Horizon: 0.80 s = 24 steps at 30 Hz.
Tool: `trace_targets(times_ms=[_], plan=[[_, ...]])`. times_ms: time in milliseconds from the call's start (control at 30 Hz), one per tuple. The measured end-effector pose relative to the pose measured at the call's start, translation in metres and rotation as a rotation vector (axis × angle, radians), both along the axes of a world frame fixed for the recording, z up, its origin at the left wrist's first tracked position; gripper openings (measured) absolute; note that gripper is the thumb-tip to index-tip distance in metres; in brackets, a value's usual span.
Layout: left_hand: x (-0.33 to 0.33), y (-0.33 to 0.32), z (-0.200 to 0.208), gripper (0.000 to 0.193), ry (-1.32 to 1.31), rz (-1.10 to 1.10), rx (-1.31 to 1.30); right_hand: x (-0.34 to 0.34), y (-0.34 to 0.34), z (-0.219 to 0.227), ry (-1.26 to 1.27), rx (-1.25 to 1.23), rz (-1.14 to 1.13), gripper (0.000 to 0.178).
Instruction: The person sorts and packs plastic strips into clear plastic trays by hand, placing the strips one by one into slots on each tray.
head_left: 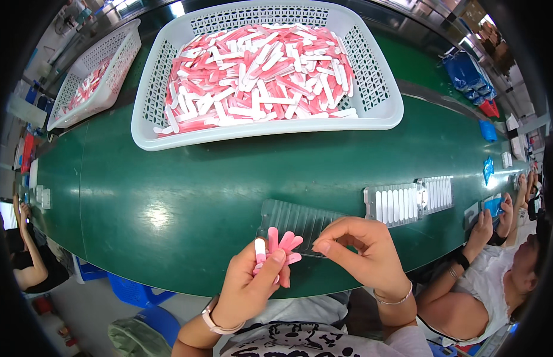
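My left hand (248,288) is closed around a small fan of flat pink sticks (285,242) with rounded ends. One white-ended stick (260,250) stands up beside its index finger. To the right, my right hand (366,253) is bent in a pinch, thumb and fingertips together; whether anything sits between them does not show. Behind both hands lies a clear ridged plastic tray (291,215), partly covered by the right hand. Further right, a clear tray (368,205) carries a row of white sticks, and a second such tray (441,194) adjoins it.
Across the green table (229,178), a large white perforated basket (264,128) holds a heap of pink and white sticks (252,74). Another basket (113,89) stands at far left. At right, a co-worker's hands (491,220) hold a blue packet. Blue bags (470,74) lie at far right.
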State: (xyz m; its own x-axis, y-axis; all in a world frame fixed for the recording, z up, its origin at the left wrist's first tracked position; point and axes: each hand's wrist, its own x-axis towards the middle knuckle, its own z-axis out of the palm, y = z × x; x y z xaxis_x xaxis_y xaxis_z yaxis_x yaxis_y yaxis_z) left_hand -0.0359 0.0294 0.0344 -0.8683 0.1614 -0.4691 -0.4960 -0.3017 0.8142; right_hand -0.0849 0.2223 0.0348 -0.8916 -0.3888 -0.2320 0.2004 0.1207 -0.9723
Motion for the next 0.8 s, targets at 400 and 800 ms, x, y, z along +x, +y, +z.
trace_targets(times_ms=[400, 800], plan=[[0.008, -0.009, -0.005, 0.031, -0.052, -0.118, 0.163, -0.002, -0.005, -0.006, 0.845, 0.110, 0.204, 0.018], [0.016, -0.011, -0.008, 0.024, -0.091, 0.013, 0.069, -0.047, 0.024, 0.005, 0.536, 0.444, 0.338, 0.010]])
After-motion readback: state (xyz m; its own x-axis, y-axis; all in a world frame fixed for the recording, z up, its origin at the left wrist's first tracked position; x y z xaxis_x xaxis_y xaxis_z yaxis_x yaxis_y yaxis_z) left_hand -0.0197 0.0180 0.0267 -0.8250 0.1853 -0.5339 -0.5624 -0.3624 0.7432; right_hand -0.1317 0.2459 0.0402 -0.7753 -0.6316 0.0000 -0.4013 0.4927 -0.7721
